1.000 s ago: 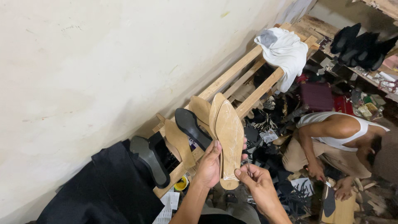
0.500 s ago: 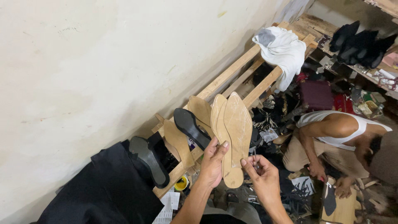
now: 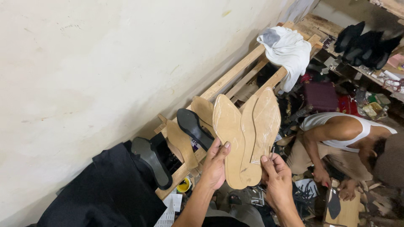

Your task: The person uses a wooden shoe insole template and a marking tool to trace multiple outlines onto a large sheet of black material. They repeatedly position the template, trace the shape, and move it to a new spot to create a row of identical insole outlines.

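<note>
Three tan insoles (image 3: 246, 134) fanned above hands: left hand (image 3: 214, 166) pinching one, right hand (image 3: 275, 178) pinching others.

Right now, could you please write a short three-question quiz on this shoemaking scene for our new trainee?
1. True or false: the left hand and right hand hold tan insoles fanned out.
2. What lies draped over the far end of the wooden rack?
A. a white cloth
B. a red towel
C. a coil of rope
3. Fill in: beside the tan pieces leaning on the rack rests a ____ coloured sole.

Key
1. True: both hands grip the lower ends of the spread insoles.
2. A
3. black
</note>
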A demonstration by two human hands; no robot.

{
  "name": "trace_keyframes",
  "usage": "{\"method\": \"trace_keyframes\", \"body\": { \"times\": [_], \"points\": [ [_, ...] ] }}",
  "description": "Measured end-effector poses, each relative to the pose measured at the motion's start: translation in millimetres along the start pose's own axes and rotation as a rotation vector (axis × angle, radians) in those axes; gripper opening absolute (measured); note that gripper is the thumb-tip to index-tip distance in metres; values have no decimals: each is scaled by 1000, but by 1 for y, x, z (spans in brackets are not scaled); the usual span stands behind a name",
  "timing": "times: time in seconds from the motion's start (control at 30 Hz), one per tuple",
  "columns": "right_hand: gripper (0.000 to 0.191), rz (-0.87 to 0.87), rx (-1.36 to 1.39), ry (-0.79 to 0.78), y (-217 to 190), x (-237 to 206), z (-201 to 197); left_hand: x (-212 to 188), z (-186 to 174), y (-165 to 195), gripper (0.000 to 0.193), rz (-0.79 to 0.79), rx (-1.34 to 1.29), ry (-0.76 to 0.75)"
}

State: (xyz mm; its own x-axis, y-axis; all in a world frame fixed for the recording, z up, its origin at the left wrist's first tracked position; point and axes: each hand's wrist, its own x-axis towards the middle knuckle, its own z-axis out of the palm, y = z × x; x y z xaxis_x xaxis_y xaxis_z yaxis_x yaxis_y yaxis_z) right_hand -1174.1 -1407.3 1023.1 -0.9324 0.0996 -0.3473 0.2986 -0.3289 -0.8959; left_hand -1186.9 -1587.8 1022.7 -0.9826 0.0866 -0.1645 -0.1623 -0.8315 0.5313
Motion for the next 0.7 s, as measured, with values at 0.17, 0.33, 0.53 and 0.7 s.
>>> {"method": "trace_keyframes", "body": {
  "times": [0.17,0.33,0.53,0.7],
  "points": [
    [13,-88,16,8,-8,-3,-3,-1,0,8,47,20,106,-9],
    [12,-127,41,1,-17,-6,-7,-1,0,11,47,43,154,22],
    [12,-19,8,-15,-7,-7,6,-2,3,0,42,-35,-29,42],
    [13,20,3,-11,-1,-6,10,-1,-1,-7,34,-23,15,24]
  ]
}}
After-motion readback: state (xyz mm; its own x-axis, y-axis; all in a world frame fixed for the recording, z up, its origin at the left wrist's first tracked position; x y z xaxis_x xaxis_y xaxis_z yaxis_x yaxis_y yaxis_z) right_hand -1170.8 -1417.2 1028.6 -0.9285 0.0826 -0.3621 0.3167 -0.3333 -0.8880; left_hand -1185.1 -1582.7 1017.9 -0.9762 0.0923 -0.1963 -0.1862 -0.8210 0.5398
